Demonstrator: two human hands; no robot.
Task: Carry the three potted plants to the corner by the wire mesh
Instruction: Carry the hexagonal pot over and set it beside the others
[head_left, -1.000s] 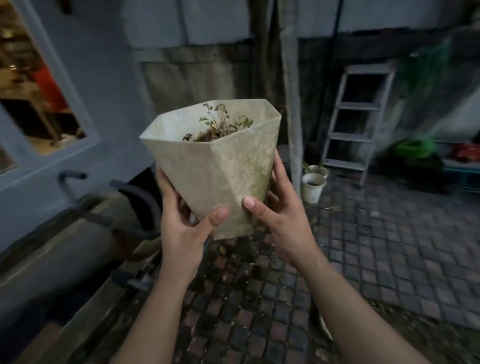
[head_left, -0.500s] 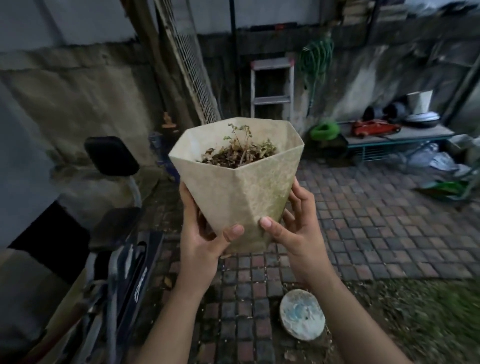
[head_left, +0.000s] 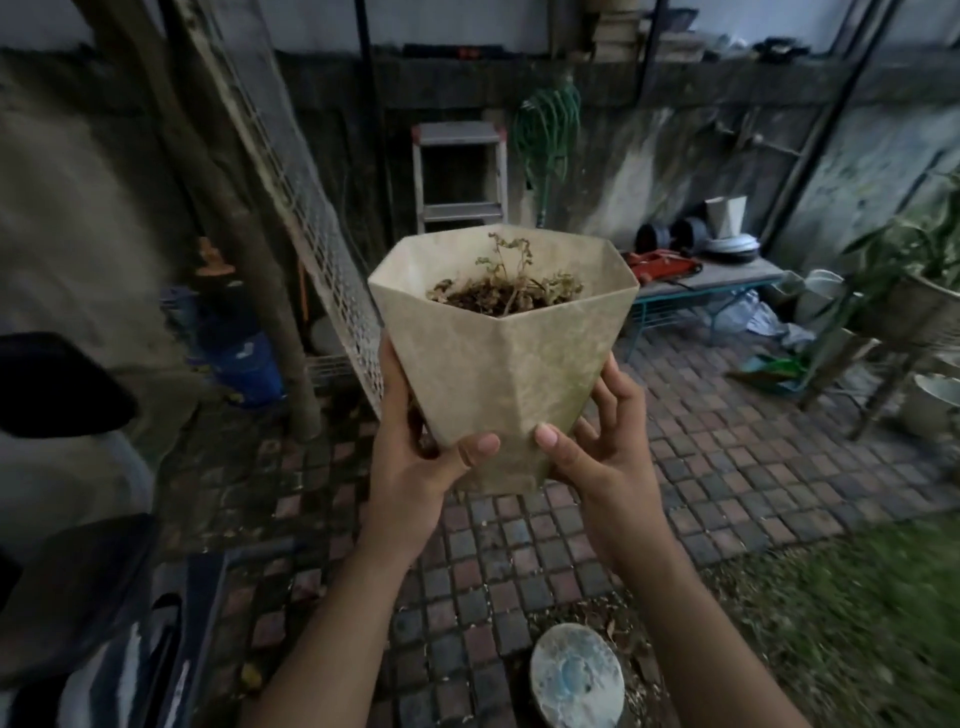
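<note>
Ahead, hands (head_left: 514, 462) cradle pot (head_left: 498, 364); open paving (head_left: 727, 467) right of mesh (head_left: 332, 280).

Two hands — the left hand (head_left: 415, 467) and the right hand (head_left: 602, 457) — both wrapped around one pale faceted pot (head_left: 504, 374) with one small dried plant (head_left: 506, 280) in it. One wire mesh panel (head_left: 322, 249) leans at the back left, with one blue bucket (head_left: 249, 369) near its foot. One stepladder (head_left: 460, 176), one green hose coil (head_left: 548, 124). One low surface (head_left: 727, 275) carries one red tool (head_left: 660, 262), two dark round pots (head_left: 670, 236) and one white faceted pot (head_left: 724, 215). One round disc (head_left: 576, 675) lies on the paving — one leafy plant (head_left: 914, 249) stands at the right.
</note>
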